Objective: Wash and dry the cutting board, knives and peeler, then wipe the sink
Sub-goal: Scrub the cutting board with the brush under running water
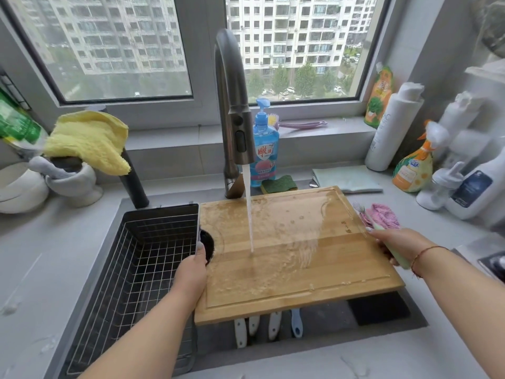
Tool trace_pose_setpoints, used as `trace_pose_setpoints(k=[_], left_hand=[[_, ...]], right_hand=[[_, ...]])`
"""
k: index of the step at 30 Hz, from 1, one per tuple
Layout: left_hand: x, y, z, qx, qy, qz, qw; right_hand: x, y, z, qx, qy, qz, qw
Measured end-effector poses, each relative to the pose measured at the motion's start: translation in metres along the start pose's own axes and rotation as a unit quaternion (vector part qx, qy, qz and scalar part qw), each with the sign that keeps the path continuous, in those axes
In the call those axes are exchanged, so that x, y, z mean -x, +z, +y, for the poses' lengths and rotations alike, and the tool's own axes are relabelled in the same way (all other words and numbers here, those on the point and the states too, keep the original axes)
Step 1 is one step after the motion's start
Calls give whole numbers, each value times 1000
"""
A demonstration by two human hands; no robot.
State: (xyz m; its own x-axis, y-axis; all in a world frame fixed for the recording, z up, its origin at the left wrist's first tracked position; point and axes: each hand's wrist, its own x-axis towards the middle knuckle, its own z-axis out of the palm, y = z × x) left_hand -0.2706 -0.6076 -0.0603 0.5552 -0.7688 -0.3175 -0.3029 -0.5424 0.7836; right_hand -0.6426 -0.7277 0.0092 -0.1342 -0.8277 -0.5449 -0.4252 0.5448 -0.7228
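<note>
Rinsing step: the bamboo cutting board (297, 258) lies across the sink (382, 324) under the running tap (232, 105), left hand (192, 272) gripping its edge, right hand (396, 246) holding a brush (363, 214); scrubbing likely follows.

My left hand (191, 269) grips the wet cutting board (295, 255) over the sink (382, 324) under the running faucet (232, 105); my right hand (396, 242) holds a brush (363, 214).
</note>
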Motion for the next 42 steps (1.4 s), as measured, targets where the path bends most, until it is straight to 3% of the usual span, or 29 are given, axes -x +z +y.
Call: trace_pose_setpoints(k=[8,28,32,37,42], left_hand=[[-7,-17,-5,-4,-6,13,1000],[-16,-58,9,28,-63,5,998],[-14,-70,16,92,-92,-42,991],[-1,-69,34,259,-147,-142,944],[1,-63,41,311,-150,-125,930]], right_hand=[[-1,26,15,30,5,1,1000],[-12,80,40,40,114,-50,991],[-14,83,40,51,113,-47,991],[-22,86,44,109,117,-51,986],[-22,88,43,168,109,-52,978]])
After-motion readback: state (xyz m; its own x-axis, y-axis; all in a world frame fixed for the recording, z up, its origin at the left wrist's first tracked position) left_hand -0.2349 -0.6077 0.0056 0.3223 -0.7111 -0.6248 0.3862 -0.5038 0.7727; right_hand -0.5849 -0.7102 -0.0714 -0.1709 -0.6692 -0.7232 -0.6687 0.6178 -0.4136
